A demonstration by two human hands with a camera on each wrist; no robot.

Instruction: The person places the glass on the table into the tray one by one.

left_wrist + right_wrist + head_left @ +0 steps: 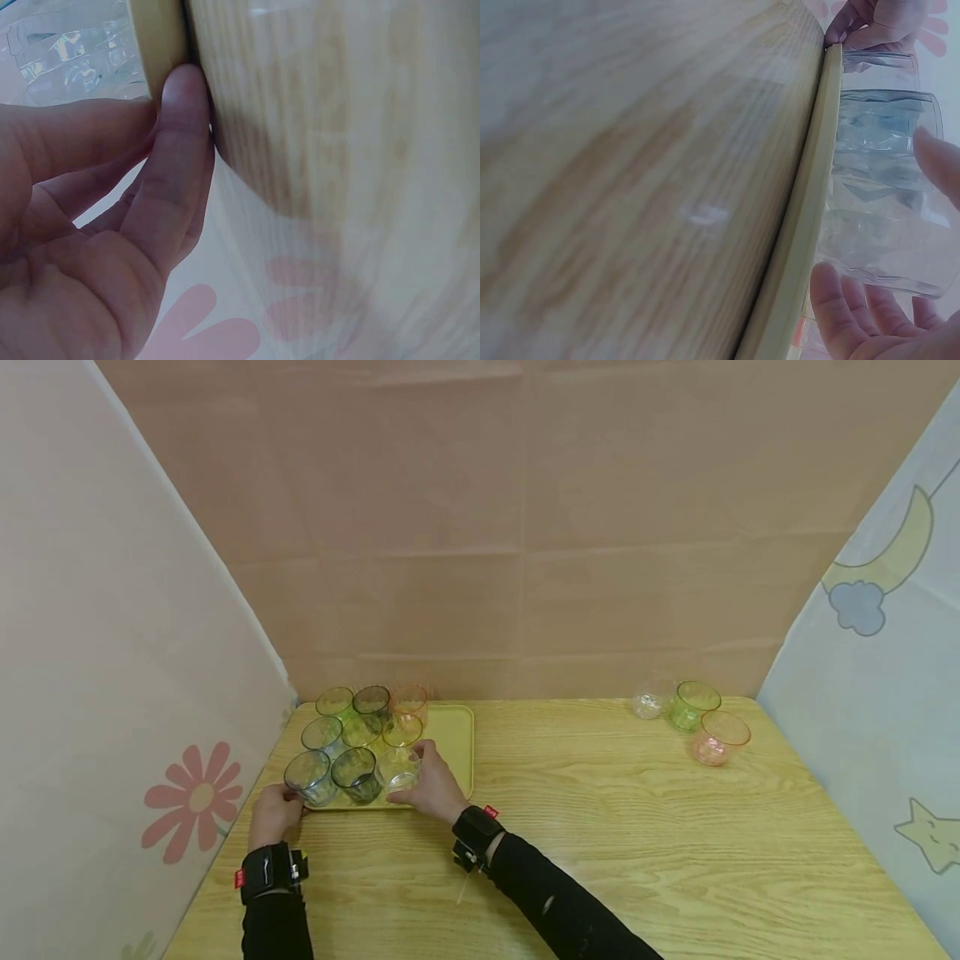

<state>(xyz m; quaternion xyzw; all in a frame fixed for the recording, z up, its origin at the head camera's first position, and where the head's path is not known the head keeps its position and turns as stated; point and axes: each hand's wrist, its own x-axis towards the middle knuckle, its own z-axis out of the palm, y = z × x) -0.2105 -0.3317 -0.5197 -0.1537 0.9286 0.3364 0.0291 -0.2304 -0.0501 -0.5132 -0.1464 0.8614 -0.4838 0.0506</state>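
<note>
A yellow tray point(454, 752) on the left of the table bears several tinted glasses in rows. At its front left corner my left hand point(273, 814) pinches the rim between thumb and fingertips; the left wrist view shows the tray edge point(156, 45) in that pinch. Beside it stands a bluish glass point(309, 777). My right hand point(437, 787) grips a clear glass point(400, 770) in the front row, thumb on one side and fingers on the other. A dark grey glass point(357, 777) is just left of that clear one.
At the back right of the table stand a clear glass point(647, 703), a green glass point(692, 708) and a pink glass point(716, 742). Behind the tray rises a brown paper-like wall point(525, 568); patterned white panels flank the wooden table point(600, 827).
</note>
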